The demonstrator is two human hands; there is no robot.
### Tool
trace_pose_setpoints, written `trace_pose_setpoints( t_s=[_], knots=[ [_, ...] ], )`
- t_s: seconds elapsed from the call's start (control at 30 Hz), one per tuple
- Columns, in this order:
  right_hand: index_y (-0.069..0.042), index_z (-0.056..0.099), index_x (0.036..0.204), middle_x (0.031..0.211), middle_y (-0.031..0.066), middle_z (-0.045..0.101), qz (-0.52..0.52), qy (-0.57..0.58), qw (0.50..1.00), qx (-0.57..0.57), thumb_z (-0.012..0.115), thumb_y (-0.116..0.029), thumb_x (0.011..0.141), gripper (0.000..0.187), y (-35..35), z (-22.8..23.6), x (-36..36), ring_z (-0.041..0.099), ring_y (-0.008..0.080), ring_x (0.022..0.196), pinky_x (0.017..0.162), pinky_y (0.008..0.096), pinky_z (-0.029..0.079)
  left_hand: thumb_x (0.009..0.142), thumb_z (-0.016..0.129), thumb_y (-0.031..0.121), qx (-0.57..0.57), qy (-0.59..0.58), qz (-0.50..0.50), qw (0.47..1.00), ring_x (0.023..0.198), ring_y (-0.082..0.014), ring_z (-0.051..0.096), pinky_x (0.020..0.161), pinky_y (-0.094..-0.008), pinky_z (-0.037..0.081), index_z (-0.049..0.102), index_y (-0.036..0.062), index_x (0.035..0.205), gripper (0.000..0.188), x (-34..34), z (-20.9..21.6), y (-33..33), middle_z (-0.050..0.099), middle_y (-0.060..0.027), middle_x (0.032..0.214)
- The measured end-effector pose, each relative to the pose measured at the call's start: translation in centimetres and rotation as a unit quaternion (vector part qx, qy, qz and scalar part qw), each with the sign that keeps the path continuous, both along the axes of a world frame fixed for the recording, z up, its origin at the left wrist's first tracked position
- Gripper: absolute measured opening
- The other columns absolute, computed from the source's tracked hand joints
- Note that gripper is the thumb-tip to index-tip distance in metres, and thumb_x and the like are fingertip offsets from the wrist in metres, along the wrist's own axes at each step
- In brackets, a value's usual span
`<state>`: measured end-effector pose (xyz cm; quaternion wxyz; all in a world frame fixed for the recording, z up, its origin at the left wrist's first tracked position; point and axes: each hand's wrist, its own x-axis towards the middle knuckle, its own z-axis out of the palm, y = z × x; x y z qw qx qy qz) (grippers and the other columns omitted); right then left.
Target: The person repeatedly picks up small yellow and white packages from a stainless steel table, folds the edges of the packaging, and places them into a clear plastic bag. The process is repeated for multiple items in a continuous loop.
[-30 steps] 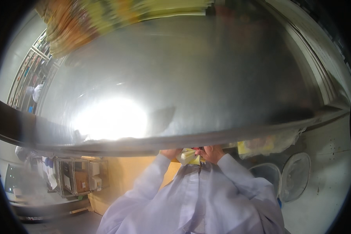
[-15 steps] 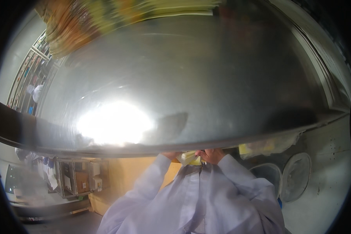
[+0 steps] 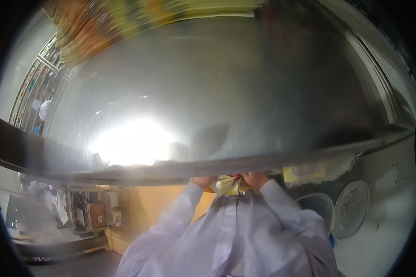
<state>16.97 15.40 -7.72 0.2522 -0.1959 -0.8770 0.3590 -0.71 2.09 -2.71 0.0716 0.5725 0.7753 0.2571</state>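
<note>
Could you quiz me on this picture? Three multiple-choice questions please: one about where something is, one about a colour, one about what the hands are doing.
1. Where are the person's hands?
A. Just below the near edge of the steel table
B. Far out on the middle of the tabletop
C. Down by the floor

2. What colour is most of the bundle between the hands?
A. Blue
B. Yellow
C. Black

3. What are the hands doing?
A. Hanging empty and apart
B. Close together, both on the bundle
C. Pressed flat on the tabletop

Answers: 1 A, the left hand and right hand sit right under the steel table rim. 2 B, the bundle looks mostly yellow with a small red bit on top. 3 B, both hands meet at the bundle, with white sleeves leading up to them.
</note>
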Motion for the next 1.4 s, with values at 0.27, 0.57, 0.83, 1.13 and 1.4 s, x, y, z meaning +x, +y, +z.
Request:
trace_pose_setpoints(
  t_s=[0.27,0.57,0.83,1.13,1.4],
  knots=[
    [0.0,0.054,0.116,0.113,0.0211,0.059,0.017,0.048,0.998,-0.049,0.055,-0.042,0.093,0.048,-0.7,3.9,0.3,0.056,0.0401,0.105,0.088,0.0431,0.045,0.069,0.082,0.024,0.053,-0.056,0.017,0.997,0.076,-0.0241,0.062,0.069,-0.0351,0.049,0.065,0.0039,0.091,0.034,0.1,1.1,0.0,0.064,-0.0075,0.083],
    [-0.006,0.016,0.143,0.13,0.0142,0.046,-0.078,0.133,0.701,-0.696,0.061,-0.017,0.09,0.07,0.7,5.3,0.4,0.052,0.029,0.113,0.096,0.0475,0.043,0.087,0.06,0.03,0.094,-0.194,0.291,0.932,0.121,-0.0331,0.04,0.102,-0.0469,0.026,0.044,-0.0061,0.124,0.054,-1.5,-6.0,-5.0,0.048,-0.0218,0.126],
    [-0.002,0.004,0.148,0.139,0.0181,0.035,-0.069,0.089,0.951,-0.289,0.055,0.011,0.081,0.086,-2.1,5.3,-2.3,0.045,0.0278,0.124,0.106,0.0352,0.034,0.082,0.067,0.013,0.225,-0.406,0.226,0.856,0.104,-0.0266,0.057,0.092,-0.0361,0.043,0.052,-0.0037,0.114,0.039,0.0,0.0,-2.3,0.056,-0.0177,0.114],
    [-0.004,0.009,0.149,0.139,0.0134,0.04,-0.034,0.1,0.993,-0.057,0.059,0.004,0.085,0.081,0.2,0.8,-1.1,0.044,0.0216,0.125,0.102,0.0314,0.037,0.083,0.057,-0.006,0.347,-0.44,0.148,0.815,0.122,-0.0243,0.045,0.103,-0.032,0.034,0.034,0.0032,0.135,0.058,3.0,-3.1,-1.3,0.046,-0.0129,0.126],
    [0.001,0.047,0.124,0.109,0.0117,0.061,-0.086,0.115,0.974,-0.177,0.061,-0.012,0.09,0.039,1.3,-5.1,-2.4,0.059,0.0199,0.098,0.086,0.0311,0.046,0.092,0.048,0.002,0.316,-0.394,0.216,0.836,0.116,-0.0242,0.049,0.1,-0.0331,0.038,0.036,0.0021,0.133,0.043,1.7,-5.6,0.4,0.052,-0.0123,0.12]
  ],
)
